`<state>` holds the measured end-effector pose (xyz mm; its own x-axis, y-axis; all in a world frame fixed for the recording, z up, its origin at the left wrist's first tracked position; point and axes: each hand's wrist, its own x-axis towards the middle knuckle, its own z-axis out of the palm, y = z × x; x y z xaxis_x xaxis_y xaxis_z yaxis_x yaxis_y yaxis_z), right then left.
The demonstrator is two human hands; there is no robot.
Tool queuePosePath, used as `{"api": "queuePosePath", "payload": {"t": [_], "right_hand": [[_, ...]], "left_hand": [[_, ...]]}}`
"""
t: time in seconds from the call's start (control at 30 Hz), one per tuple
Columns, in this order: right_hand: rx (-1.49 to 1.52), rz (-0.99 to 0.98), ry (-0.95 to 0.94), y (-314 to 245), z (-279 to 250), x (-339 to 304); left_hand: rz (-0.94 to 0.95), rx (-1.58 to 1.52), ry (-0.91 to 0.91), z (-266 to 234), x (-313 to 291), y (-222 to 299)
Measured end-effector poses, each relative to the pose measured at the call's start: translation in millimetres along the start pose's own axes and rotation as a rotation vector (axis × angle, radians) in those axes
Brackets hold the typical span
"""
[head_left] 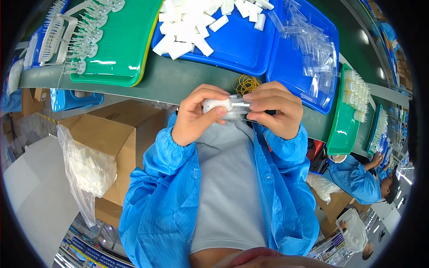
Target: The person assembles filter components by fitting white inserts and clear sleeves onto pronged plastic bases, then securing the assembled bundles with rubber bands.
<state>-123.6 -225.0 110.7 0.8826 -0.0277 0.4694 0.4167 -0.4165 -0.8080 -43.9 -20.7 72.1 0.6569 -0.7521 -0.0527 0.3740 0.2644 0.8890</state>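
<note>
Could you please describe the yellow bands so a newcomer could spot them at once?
Start at the dark green table across the upper half of the picture. By its near edge, between the right hand and the blue tray of white pieces, lie the yellow bands. Their thin, tangled loops set them apart from the white pieces and the clear plastic pieces.

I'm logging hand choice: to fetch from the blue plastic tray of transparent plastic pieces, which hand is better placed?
Likely the right hand: it is nearer that blue plastic tray, though it pinches a clear plastic piece. The left hand, farther away, grips a rounded white plastic piece.
</note>
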Motion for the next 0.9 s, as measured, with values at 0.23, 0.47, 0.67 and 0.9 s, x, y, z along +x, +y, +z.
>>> {"api": "queuePosePath", "payload": {"t": [0.23,0.47,0.67,0.9], "right_hand": [[0.03,-0.018,0.098,3,12,-9],[-0.021,-0.061,-0.008,3,7,-4],[-0.065,0.091,-0.033,-5,2,-1],[-0.047,0.05,-0.004,-2,-7,1]], "left_hand": [[0.065,0.124,0.01,3,-1,3],[-0.013,0.213,0.06,3,-1,6],[-0.097,0.156,0.043,2,0,9],[-0.066,-0.034,-0.033,-6,0,21]]}}
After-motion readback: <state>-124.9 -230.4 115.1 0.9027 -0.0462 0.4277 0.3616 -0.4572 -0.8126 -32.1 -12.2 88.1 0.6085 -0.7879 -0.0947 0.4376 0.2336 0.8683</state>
